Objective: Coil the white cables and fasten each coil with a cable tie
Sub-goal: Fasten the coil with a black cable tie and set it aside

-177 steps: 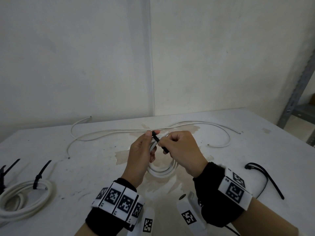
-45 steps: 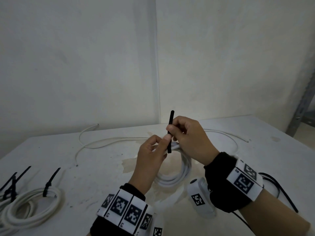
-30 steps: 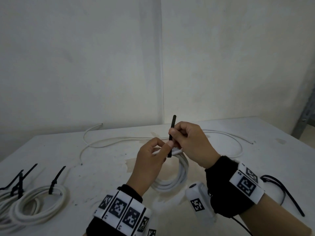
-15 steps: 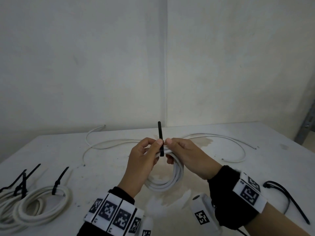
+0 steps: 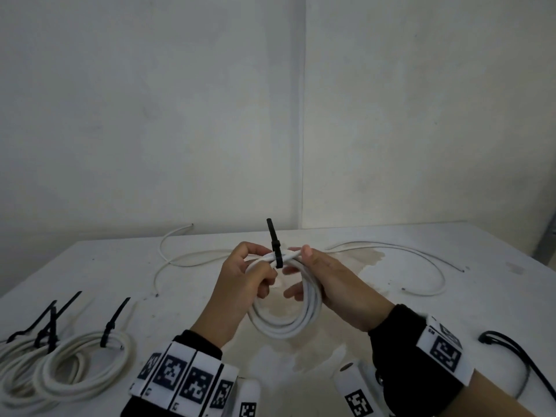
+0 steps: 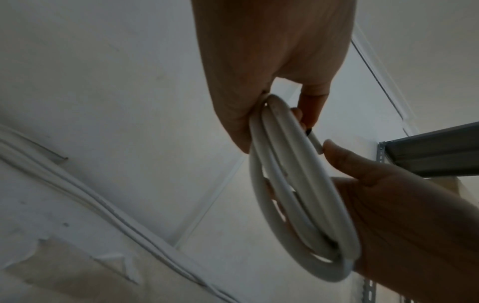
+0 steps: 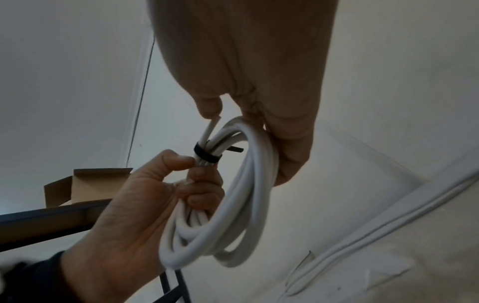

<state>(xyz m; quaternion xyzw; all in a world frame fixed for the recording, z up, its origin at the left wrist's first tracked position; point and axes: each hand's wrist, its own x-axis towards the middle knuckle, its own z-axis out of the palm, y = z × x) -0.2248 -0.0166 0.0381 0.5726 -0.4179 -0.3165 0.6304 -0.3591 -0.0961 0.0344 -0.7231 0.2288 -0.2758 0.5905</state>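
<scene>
A white cable coil (image 5: 285,323) hangs above the table's middle, held in both hands. A black cable tie (image 5: 278,257) is cinched round its top, with the tail standing straight up. My left hand (image 5: 261,263) grips the strands just left of the tie, fingers curled round them. My right hand (image 5: 298,272) holds the coil's right side, thumb on top and fingers underneath. The right wrist view shows the tie (image 7: 207,156) band tight round the bundle (image 7: 246,205). In the left wrist view the coil (image 6: 298,194) spans both hands.
Tied coils (image 5: 81,365) with black ties lie at the near left. Loose white cables (image 5: 192,257) (image 5: 421,257) trail across the table's far part. Spare black ties (image 5: 511,353) lie at the near right. A wall stands close behind the table.
My right hand has let go of the tie's tail, which it was pulling upward, and now holds the coil's right side. The left hand keeps its grip beside the tie.
</scene>
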